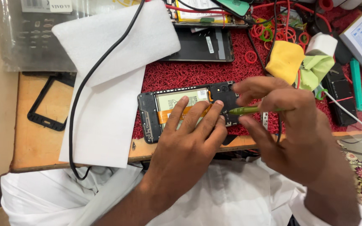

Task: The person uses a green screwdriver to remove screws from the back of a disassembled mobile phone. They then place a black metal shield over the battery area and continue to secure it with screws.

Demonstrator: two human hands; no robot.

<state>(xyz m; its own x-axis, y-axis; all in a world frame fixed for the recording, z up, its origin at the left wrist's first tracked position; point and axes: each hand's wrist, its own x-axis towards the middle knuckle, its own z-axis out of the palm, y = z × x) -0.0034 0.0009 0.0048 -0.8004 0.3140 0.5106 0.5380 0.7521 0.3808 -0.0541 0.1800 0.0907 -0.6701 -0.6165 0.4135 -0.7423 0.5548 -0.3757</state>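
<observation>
Here we are over the bench (38, 146), and the opened phone (181, 109) lies flat at the near edge of the red mat (181, 73), back cover off, battery and an orange ribbon cable (177, 114) on show. The left hand (189, 134) lies spread on it, fingers pressing the ribbon and the battery area, steadying the body; that is a flat hold, not a closed grip. The right hand (285, 125) pinches a slim green tool (248, 110) between thumb and fingers, tip aimed at the dark board section near the phone's upper end, just beside the left fingertips. It looks like fine work on the board, at a screw or a connector; which one I cannot tell, since the fingers hide the tip. A move like this calls for a steady tip and the left hand keeping the body from sliding. Around it: white foam sheets (109, 83) to the left with a black cable (84, 79) across them, an empty phone frame (49, 102), another opened handset (202, 44) behind, yellow cloths (285, 60), red rubber bands (273, 33).
</observation>
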